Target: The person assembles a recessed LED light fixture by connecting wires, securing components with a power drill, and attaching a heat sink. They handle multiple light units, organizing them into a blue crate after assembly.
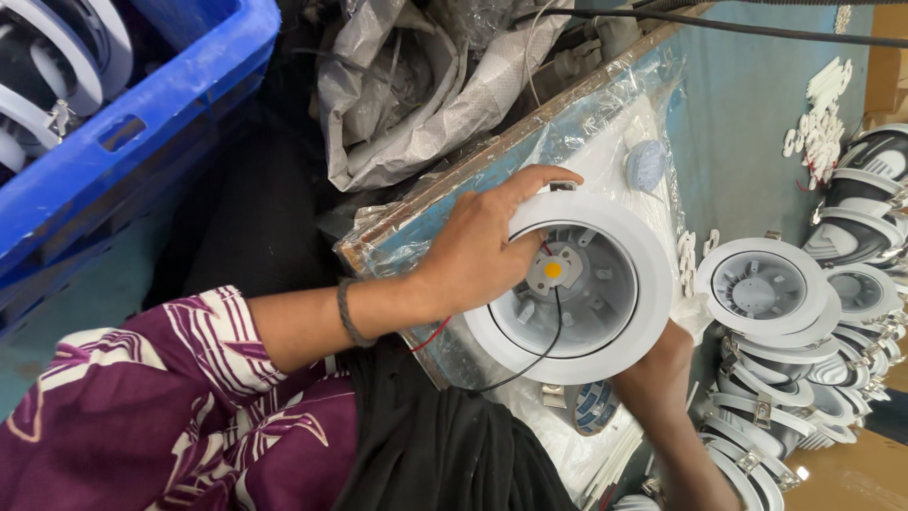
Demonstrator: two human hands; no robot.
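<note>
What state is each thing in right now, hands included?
Left hand: gripping the lamp housing's rim.
Right hand: under the housing, mostly hidden.
Lamp housing: held open side up, LED chip unlit, wires trailing out.
Stacked housings: piled at right.
Blue crate: holding white rings.

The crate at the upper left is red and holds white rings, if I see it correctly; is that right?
Not quite: the crate is blue, not red. The head view shows it at the upper left, holding white rings.
</note>
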